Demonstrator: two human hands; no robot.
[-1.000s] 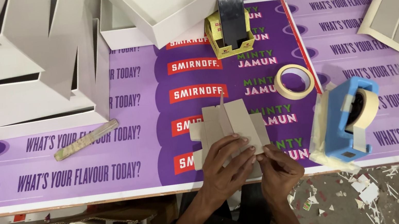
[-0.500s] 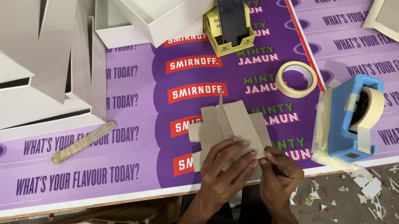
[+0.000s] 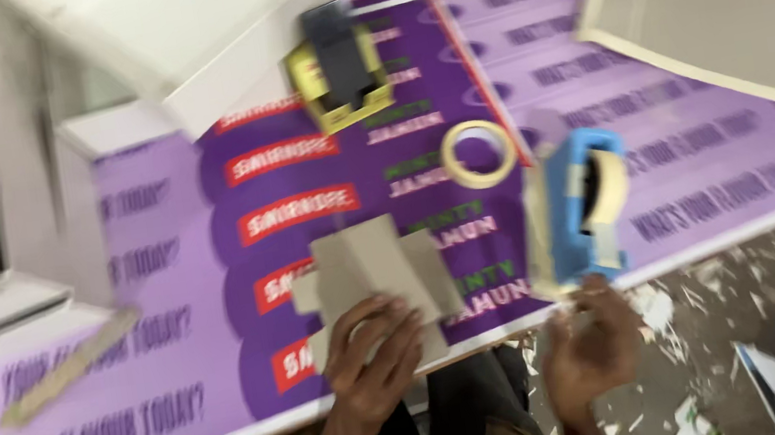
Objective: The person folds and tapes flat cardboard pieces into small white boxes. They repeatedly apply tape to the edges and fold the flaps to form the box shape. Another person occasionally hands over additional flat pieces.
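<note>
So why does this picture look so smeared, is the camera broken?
Head view: motion blur smears everything, edges streaking sideways; the flat grey cardboard piece under the left hand and the blue tape dispenser near the right hand are soft. Lighting is even, with no harsh glare.

Table [image 3: 172, 268]: covered in purple printed sheet with red label blocks, green and pale lettering, white border. Cardboard piece [image 3: 375, 275]: plain grey-beige. Tape dispenser [image 3: 580, 206]: light blue, cream tape. Loose tape ring [image 3: 480, 153]: pale yellow. Small holder [image 3: 340, 78]: yellow, dark grey insert. Boxes [image 3: 190, 33]: white. Wooden stick [image 3: 70, 365]: tan.
</note>
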